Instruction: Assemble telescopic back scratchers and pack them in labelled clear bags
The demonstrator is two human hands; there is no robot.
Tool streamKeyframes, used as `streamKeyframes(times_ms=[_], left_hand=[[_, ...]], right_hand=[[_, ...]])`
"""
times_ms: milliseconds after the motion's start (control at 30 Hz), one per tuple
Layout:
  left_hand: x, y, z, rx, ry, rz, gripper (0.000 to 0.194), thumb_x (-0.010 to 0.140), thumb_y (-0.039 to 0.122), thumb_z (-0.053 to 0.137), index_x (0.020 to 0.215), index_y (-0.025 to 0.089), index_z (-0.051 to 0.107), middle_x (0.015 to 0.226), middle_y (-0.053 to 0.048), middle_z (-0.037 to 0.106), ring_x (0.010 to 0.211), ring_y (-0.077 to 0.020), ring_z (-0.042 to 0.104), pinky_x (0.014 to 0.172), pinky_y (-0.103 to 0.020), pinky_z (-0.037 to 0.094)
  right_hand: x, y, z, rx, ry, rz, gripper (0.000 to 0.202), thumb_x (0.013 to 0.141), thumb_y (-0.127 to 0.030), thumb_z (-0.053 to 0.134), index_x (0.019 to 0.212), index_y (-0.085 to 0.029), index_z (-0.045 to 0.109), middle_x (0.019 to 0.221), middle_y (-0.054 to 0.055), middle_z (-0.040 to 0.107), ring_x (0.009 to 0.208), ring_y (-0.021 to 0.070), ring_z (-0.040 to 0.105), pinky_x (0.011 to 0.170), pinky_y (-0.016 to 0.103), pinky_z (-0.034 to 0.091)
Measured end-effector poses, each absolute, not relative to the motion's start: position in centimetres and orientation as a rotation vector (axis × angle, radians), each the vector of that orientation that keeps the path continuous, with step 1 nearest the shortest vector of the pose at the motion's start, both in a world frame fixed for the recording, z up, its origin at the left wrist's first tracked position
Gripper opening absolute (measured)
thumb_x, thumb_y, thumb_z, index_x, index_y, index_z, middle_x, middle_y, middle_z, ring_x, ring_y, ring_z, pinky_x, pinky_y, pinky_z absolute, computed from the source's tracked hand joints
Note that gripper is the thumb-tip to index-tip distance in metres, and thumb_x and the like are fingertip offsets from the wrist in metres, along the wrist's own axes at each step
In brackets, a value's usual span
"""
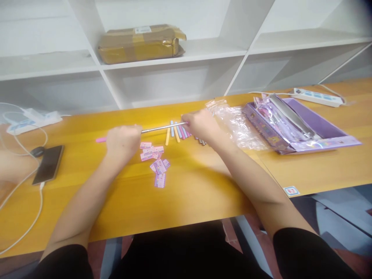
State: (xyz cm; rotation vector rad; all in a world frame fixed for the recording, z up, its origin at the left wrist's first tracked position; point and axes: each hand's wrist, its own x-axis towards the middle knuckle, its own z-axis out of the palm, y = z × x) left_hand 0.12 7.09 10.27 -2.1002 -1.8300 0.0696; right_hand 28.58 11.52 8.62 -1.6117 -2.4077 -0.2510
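Note:
A thin silver rod [157, 128] with a pink end stretches between my two hands above the table. My left hand [123, 143] is closed around it near the pink end, which sticks out to the left. My right hand [200, 123] grips the other end, where a small pinkish tip shows. Below and behind the rod lie several yellow, blue and purple sticks [177, 133], partly covered by my right hand. Small pink printed cards [152, 152] and purple printed cards [159, 172] are scattered nearer me.
Crumpled clear plastic bags [235, 124] lie beside an open purple box [308, 116] on the right. A phone [49, 164] with a white cable sits on the left. Power strips [318, 97] rest at the back. A taped carton [139, 44] stands on the white shelf.

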Motion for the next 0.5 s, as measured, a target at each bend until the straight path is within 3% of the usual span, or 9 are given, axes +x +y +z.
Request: streamKeyframes(times_ms=[267, 500], left_hand=[[0.2, 6.9, 10.4, -2.091, -1.786, 0.086, 0.038, 0.094, 0.008, 0.042, 0.086, 0.017, 0.079, 0.071, -0.014, 0.069, 0.066, -0.0291, 0.067, 0.061, -0.034, 0.032], [2.6, 5.9, 9.5, -2.249, -1.820, 0.141, 0.039, 0.098, 0.009, 0.042, 0.100, 0.014, 0.080, 0.087, -0.020, 0.078, 0.085, -0.0363, 0.079, 0.065, -0.037, 0.043]], right_hand=[[28.6, 11.3, 8.9, -1.601, -2.406, -0.224, 0.023, 0.094, -0.018, 0.057, 0.087, -0.017, 0.079, 0.073, 0.006, 0.071, 0.061, 0.0167, 0.044, 0.066, 0.032, 0.022], [26.1, 10.2, 7.6, -1.494, -2.539, -0.249, 0.029, 0.102, -0.017, 0.052, 0.103, -0.015, 0.082, 0.089, 0.012, 0.080, 0.073, 0.0209, 0.062, 0.066, 0.035, 0.018]])
